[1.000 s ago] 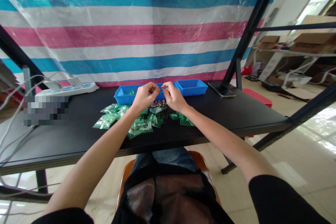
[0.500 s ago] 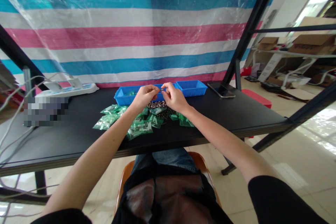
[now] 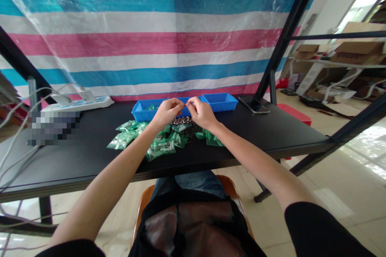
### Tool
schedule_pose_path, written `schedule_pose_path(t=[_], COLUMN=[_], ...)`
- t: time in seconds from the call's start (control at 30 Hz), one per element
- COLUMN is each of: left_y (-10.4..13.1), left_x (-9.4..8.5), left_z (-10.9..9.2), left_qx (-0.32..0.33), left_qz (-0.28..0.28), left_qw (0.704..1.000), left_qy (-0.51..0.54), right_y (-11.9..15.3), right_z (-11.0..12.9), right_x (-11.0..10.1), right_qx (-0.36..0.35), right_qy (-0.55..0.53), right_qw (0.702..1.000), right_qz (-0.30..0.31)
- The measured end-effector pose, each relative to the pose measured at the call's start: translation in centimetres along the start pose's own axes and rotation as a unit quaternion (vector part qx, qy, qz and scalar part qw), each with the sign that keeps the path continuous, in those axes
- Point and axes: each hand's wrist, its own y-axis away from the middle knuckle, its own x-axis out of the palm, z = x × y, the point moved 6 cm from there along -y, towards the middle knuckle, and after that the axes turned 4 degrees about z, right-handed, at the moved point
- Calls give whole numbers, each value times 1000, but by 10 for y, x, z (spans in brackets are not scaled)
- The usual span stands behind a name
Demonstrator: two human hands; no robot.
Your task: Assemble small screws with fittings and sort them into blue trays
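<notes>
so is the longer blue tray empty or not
Not empty: green material shows inside the longer blue tray, toward its left end. The left hand and right hand hide part of it.

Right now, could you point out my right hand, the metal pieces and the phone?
Right hand (image 3: 202, 113): head view, back of the hand.
Metal pieces (image 3: 182, 121): head view, visible middle of the pile.
Phone (image 3: 254, 105): head view, middle of its upper face.

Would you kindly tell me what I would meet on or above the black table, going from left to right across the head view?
White power strip, leftmost green packet, left hand, right hand, rightmost blue tray, phone.
</notes>
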Motion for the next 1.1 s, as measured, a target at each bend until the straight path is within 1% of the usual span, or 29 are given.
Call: schedule_pose_path(t=[0.1,0.33,0.47,0.63,0.73,0.87,1.1], left_y=[0,-1,0,0,0,-1,0], left_x=[0,0,0,-2,-1,-1,-3], left_z=[0,1,0,-1,-1,1,-2], left_qx=[8,8,11,23,30,24,24], left_qz=[1,0,0,-3,-2,0,-15], left_qw=[1000,999,999,996,995,995,991], left_qy=[-19,-35,-46,-86,-92,-93,-133], right_y=[0,1,-1,0,1,1,0], right_z=[1,2,0,2,3,3,5], right_x=[-1,2,2,1,2,3,1], right_qx=[4,-27,-10,12,-1,-26,-11], right_qy=[-3,-6,11,21,5,5,40], right_qw=[1000,1000,1000,999,999,999,998], right_qz=[-1,11,13,25,32,24,36])
